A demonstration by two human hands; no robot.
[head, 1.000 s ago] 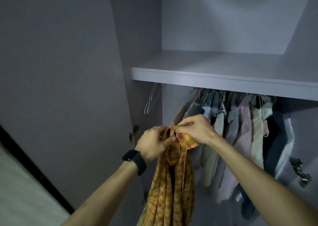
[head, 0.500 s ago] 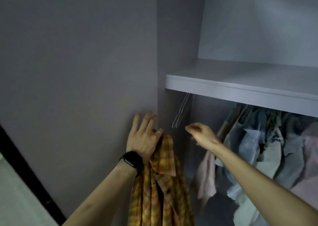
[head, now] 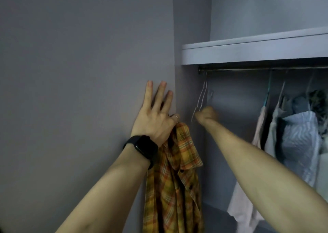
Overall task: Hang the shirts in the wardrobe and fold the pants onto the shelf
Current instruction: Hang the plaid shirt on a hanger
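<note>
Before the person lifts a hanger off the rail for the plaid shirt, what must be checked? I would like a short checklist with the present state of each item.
1. Empty hanger available: ok. Two wire hangers hang at the left end of the rail.
2. Right hand grips a hanger: cannot tell. It is blurred, at the hangers' lower part.
3. Plaid shirt is secured: ok. It hangs from the left hand, whose straight fingers lie on the door panel.
4. Free room on the rail: ok. A gap separates the hangers from the hung clothes.
5. Shirt spread open for the hanger: not ok. It hangs bunched.
</note>
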